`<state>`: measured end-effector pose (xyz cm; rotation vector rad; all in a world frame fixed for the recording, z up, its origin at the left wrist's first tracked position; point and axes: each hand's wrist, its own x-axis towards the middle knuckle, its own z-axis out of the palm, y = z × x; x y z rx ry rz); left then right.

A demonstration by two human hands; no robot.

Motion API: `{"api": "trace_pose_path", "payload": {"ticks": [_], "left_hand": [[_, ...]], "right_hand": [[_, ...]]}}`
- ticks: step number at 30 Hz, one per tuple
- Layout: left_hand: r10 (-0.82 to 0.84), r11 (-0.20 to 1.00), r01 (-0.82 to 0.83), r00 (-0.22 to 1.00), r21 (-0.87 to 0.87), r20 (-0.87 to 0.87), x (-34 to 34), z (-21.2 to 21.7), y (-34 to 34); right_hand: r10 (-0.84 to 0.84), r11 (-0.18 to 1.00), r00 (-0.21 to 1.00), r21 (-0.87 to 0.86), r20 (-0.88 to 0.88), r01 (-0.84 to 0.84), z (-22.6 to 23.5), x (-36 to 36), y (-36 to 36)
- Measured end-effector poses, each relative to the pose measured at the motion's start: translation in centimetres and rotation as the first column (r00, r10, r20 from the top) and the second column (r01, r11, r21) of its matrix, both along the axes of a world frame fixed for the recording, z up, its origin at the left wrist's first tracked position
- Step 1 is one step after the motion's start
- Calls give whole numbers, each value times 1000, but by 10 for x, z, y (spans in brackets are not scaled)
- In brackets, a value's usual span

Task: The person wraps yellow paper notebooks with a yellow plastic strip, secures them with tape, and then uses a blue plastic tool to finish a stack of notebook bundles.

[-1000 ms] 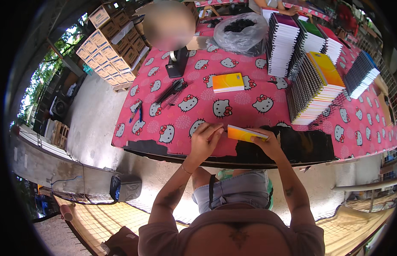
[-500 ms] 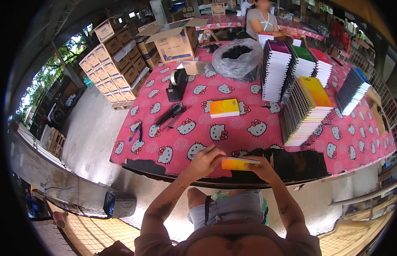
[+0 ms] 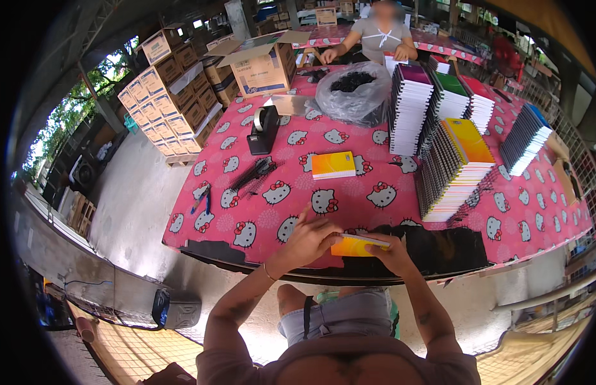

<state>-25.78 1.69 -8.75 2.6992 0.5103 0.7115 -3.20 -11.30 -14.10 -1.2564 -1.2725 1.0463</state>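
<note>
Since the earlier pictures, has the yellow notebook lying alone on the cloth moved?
No. The yellow notebook lies at the same spot on the pink cloth, beside the same printed figures and between the tape dispenser and notebook stacks; only the camera shifted.

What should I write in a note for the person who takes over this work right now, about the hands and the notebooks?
Left hand: grips the left end of a yellow-orange notebook at the near table edge.
Right hand: holds its right end.
On the pink patterned tablecloth: one more yellow notebook lies alone mid-table; tall stacks of spiral notebooks stand to the right; black spiral bindings and a tape dispenser lie to the left.
Done: many notebooks already stacked.
Left: the one in hand and the single one.
</note>
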Motion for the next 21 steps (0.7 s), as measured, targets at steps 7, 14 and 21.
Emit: {"api": "trace_pose_path", "payload": {"ticks": [7, 14, 21], "left_hand": [[-122, 992, 121, 992, -17, -41, 0, 1, 5], [181, 891, -113, 977, 440, -116, 10, 8, -26], [399, 790, -244, 901, 563, -168, 2, -16, -37]], "right_hand": [[33, 999, 999, -28, -14, -34, 3, -2, -6], [-26, 999, 979, -42, -203, 18, -3, -5, -7], [-21, 998, 996, 54, -85, 26, -9, -24, 0]]}}
